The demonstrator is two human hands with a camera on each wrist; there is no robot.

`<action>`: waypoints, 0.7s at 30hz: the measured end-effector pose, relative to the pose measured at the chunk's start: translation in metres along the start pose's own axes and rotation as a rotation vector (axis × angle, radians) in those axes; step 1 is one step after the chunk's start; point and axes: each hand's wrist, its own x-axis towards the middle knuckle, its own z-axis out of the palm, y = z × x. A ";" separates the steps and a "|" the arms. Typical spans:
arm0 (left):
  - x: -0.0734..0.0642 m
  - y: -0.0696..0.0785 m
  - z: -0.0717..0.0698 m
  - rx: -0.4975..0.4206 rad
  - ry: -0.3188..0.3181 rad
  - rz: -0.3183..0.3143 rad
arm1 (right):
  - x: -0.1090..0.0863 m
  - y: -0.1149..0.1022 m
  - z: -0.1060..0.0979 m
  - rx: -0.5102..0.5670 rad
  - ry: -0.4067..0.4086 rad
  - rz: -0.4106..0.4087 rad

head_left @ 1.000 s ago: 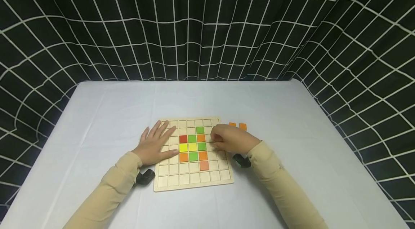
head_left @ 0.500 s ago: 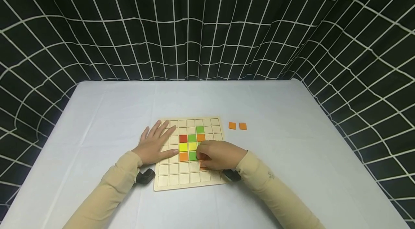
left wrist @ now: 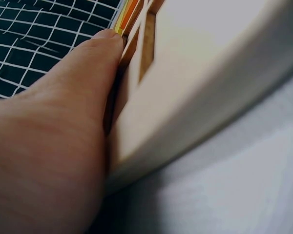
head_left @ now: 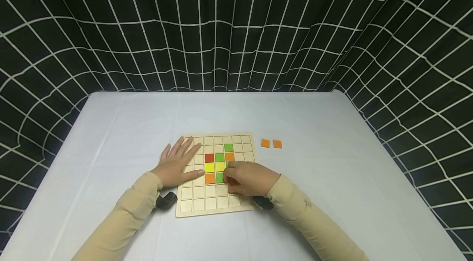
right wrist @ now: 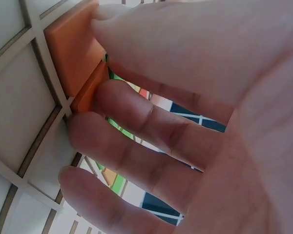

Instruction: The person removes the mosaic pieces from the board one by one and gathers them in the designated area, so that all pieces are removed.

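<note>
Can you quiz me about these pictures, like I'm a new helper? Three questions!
1. True or false: the left hand is curled into a fist.
2. How many flat orange square tiles lie on the white cloth, off the pale wooden grid board?
3. What colour tile sits just right of the flat red square tile: A) yellow, B) green, C) blue?

Key: 1. False; 2. Two; 3. B.

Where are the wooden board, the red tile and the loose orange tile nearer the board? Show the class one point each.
Wooden board (head_left: 210,191): head view, on a bare square toward its near edge.
Red tile (head_left: 209,158): head view, middle of its top face.
Loose orange tile (head_left: 265,143): head view, middle of its top face.
</note>
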 end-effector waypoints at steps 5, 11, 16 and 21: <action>0.000 0.000 0.000 0.001 0.001 -0.002 | 0.001 -0.002 0.001 -0.001 -0.019 0.034; 0.000 0.000 0.000 0.002 0.003 -0.001 | 0.001 -0.004 0.001 -0.006 -0.035 0.044; 0.000 0.000 0.000 0.008 -0.002 -0.007 | 0.001 -0.005 0.002 -0.004 -0.031 0.049; 0.000 0.000 0.000 0.011 -0.002 -0.008 | 0.000 -0.006 0.001 -0.013 -0.040 0.043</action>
